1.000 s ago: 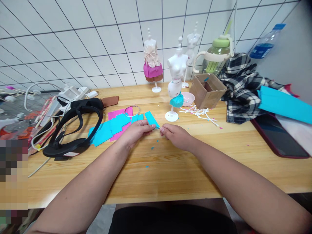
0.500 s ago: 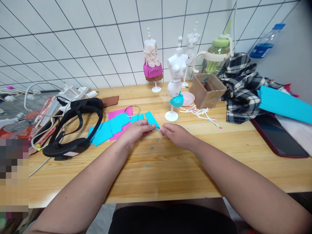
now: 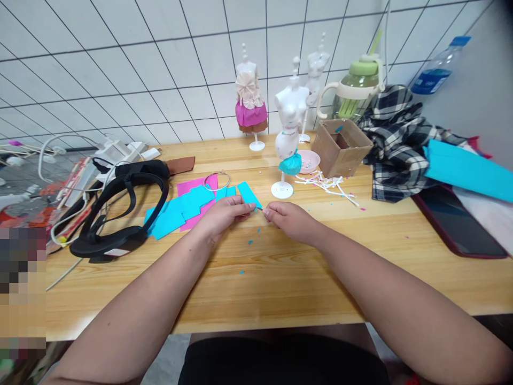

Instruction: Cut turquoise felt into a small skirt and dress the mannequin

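Observation:
Between my two hands is a narrow strip of blue crepe paper (image 3: pixel 249 194), its upper end pointing away from me. My left hand (image 3: pixel 230 214) pinches its near end between thumb and fingers. The fingertips of my right hand (image 3: pixel 282 216) are closed at the same end, on a thin dark edge too small to make out. Just beyond stands a white mini mannequin (image 3: pixel 290 112) with a ruffled blue piece (image 3: pixel 290 164) around its lower part. More blue paper pieces (image 3: pixel 172 216) lie left of my left hand, partly over a pink sheet (image 3: pixel 196 184).
A black headset (image 3: pixel 120 214) and cables occupy the left. Behind are a dressed mannequin (image 3: pixel 251 101), a pink dish (image 3: pixel 309 161), a cardboard box (image 3: pixel 342 149) and white paper strips (image 3: pixel 328 184). At right lie plaid cloth (image 3: pixel 395 144) and a phone (image 3: pixel 460 224). Blue scraps (image 3: pixel 250 242) dot the table.
Both hands keep nearly the same pose at the strip's near end. The view has shifted very slightly; nothing else has visibly moved.

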Tool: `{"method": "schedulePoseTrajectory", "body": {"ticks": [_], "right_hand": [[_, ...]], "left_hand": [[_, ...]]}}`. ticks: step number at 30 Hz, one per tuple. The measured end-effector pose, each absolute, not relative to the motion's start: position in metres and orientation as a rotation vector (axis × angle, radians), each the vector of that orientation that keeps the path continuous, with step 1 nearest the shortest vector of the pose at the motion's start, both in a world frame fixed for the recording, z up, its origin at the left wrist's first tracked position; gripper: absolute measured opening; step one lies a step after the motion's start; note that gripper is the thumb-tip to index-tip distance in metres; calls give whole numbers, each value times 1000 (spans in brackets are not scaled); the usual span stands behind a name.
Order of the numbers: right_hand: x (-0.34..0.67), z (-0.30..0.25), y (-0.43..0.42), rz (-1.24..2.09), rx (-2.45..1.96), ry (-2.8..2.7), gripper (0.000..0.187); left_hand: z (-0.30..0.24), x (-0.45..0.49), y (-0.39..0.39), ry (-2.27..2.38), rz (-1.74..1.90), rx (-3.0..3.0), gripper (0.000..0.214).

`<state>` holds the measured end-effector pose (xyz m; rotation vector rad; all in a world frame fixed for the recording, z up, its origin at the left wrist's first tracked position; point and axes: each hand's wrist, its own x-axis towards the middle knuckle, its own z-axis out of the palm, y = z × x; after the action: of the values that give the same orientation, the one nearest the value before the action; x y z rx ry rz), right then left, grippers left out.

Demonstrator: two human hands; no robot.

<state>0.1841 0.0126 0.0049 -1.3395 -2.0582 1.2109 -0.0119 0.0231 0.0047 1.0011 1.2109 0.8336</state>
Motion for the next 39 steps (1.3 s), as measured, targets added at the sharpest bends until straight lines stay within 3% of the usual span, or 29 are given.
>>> {"method": "schedulePoseTrajectory", "body": {"ticks": [8, 16, 22, 32, 39], "right_hand": [[179, 0, 8, 1317, -1306, -1959, 30], [170, 2, 4, 1315, -1417, -1538, 27], [170, 1, 7, 1380, -1374, -1347, 39], [171, -4, 10, 1398, -1377, -1341, 20], [172, 0, 10, 1429, -1410, -1424, 19]], "left_hand": [[7, -8, 23, 1215, 924, 877, 35], [6, -2, 20, 1194, 1022, 912, 30], [3, 13, 10, 1098, 928, 1032, 29], [4, 14, 10, 1160, 979, 1014, 26], [2, 11, 13, 1135, 1045, 892, 28]]}}
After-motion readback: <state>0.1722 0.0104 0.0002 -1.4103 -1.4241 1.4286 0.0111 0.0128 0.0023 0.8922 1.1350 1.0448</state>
